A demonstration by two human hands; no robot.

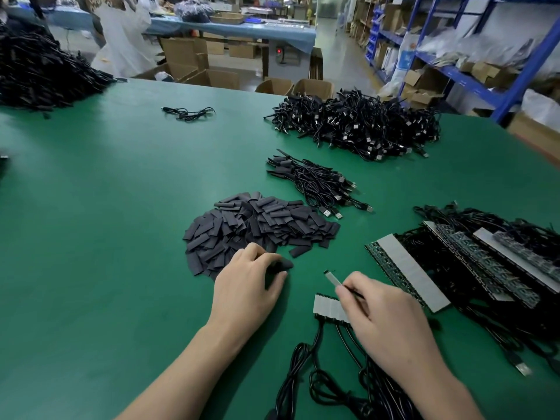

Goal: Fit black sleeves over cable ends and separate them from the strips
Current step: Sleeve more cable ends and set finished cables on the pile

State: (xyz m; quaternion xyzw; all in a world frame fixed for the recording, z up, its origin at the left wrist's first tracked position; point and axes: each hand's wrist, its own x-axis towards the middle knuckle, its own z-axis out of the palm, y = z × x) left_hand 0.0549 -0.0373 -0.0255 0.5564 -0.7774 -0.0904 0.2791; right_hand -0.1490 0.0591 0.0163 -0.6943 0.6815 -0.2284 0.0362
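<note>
Left hand (251,277) pinches a sleeve (283,264), right hand (381,310) a cable end (331,277) — unjoined. Small bundle (318,183) looks done; many strips (454,268) remain.

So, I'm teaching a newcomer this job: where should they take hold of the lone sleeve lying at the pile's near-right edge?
Probably pinch the sleeve across its two long edges, coming from above on the near side. It lies flat on the table at the rim of the pile, with bare mat in front, and the left hand, holding another sleeve, is beside it.
</note>
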